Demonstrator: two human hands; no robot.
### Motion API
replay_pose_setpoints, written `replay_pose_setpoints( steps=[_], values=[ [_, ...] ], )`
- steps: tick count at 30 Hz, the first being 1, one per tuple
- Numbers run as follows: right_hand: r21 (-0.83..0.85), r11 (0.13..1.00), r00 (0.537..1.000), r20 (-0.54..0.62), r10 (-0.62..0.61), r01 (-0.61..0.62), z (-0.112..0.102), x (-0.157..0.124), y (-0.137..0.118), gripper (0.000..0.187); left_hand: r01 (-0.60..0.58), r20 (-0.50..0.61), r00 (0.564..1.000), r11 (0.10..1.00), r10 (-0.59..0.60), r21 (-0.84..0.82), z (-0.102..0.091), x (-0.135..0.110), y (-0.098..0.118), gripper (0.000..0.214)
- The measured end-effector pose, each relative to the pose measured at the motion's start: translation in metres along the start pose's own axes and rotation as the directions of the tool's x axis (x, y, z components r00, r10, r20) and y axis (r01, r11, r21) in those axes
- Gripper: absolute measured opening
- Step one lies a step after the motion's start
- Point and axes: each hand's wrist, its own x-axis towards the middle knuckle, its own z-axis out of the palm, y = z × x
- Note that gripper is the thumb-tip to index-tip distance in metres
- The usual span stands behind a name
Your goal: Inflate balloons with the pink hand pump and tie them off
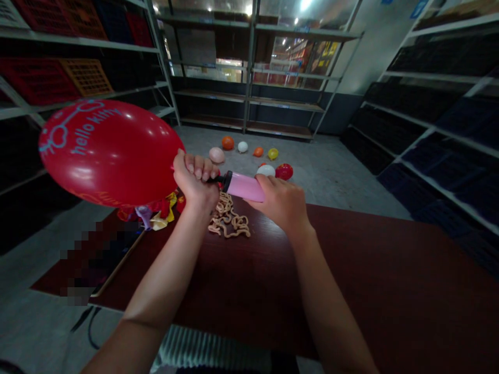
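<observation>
A large inflated red balloon (128, 150) with "hello kitty" printed in blue points out to the left. Its neck is inside my left hand (197, 179), whose fingers wrap around it and the black nozzle end of a pink balloon pump (245, 187). My right hand (283, 200) is closed around the pump's pink barrel. Below the hands, a heap of tan, string-like curly pieces (230, 221) lies on the dark red-brown table (249, 280). Uninflated balloons (161, 213) in several colours are piled under the red balloon.
Several inflated balloons, including an orange one (227, 143) and a yellow one (273, 154), rest on the grey floor beyond the table. Metal shelving (246, 98) stands at the back. Crates (86, 75) fill the left shelves. A blurred dark patch covers the table's left end.
</observation>
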Motion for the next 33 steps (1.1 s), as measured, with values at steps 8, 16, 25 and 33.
replay_pose_setpoints(
  steps=[8,16,25,33],
  values=[
    [-0.01,1.0,1.0,-0.02,-0.006,0.006,0.01,-0.001,0.015,0.036,0.013,-0.115,0.993,1.0,-0.015,-0.015,0.001,0.01,0.01,0.053],
    [-0.036,0.999,1.0,-0.028,-0.012,0.011,0.022,-0.009,0.047,0.035,-0.057,-0.183,0.982,0.996,0.044,-0.069,0.0,0.018,0.035,0.05],
    [-0.08,0.996,0.995,-0.095,0.027,-0.034,0.016,-0.014,0.054,0.037,-0.156,-0.094,0.984,0.987,0.152,-0.042,0.0,0.014,0.057,0.05],
    [-0.041,0.999,0.991,-0.133,0.016,-0.022,-0.002,-0.01,0.043,0.033,-0.144,0.066,0.987,0.987,0.148,-0.075,0.01,-0.009,0.056,0.056]
  ],
)
